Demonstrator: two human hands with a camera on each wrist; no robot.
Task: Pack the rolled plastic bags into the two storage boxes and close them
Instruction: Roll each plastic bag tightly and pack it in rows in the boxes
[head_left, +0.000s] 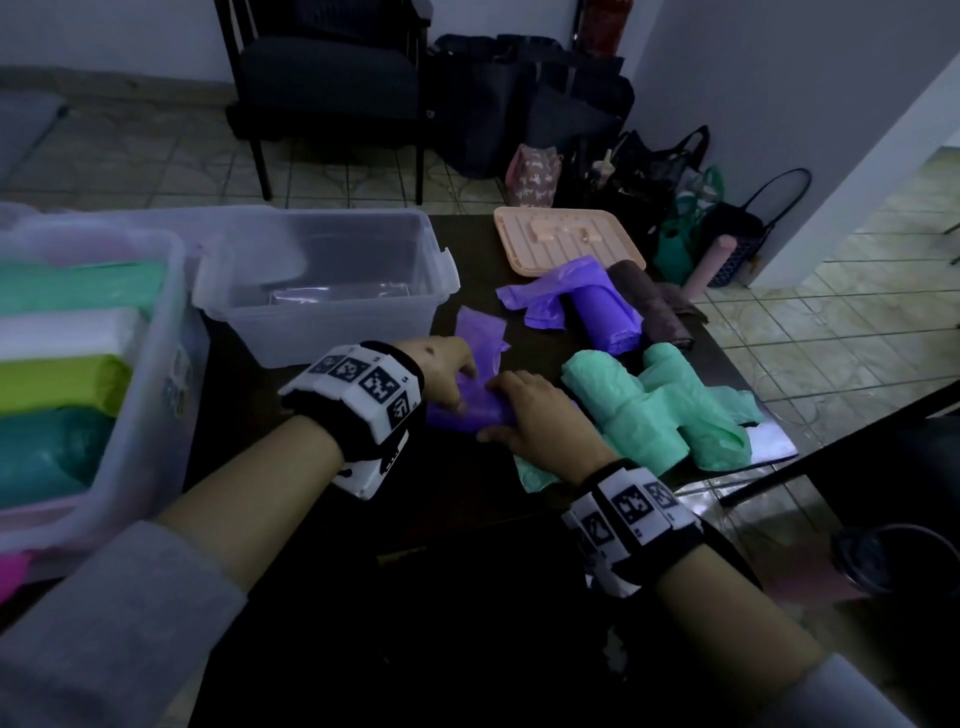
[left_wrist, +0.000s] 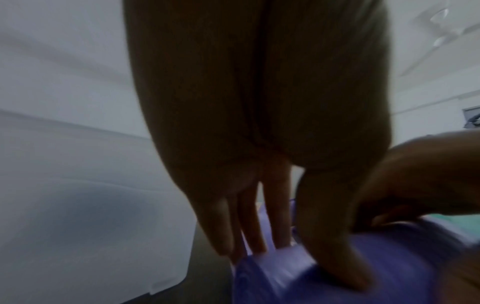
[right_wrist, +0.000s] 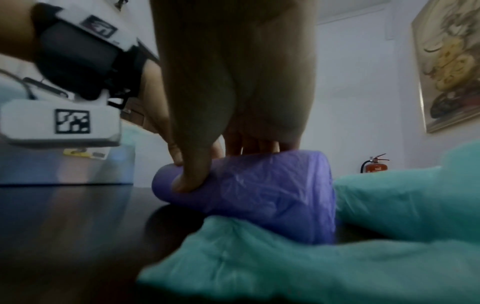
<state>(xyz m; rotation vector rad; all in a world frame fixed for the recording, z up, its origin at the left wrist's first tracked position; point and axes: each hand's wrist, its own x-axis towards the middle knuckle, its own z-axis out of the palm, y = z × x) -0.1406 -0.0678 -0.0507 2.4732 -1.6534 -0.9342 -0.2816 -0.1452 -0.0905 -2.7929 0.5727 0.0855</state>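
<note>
Both hands were on a soft purple plastic bag roll (head_left: 467, 410) that lay on the dark table (head_left: 322, 467), near the front edge. The left hand (head_left: 447, 374) pressed on it with straight fingers (left_wrist: 278, 216) and the thumb laid along the top. The right hand (head_left: 535, 415) had its thumb and fingers curled round the roll, gripping it. Just beside the roll lay loose mint green plastic bags (head_left: 654, 410). Farther back sat another purple plastic roll (head_left: 605, 317) and a peach plastic lid (head_left: 566, 239). A clear plastic storage box (head_left: 332, 280) stood open behind the hands. On the left, a second clear storage box (head_left: 156, 364) held rolls of green, white, lime and teal bags.
</note>
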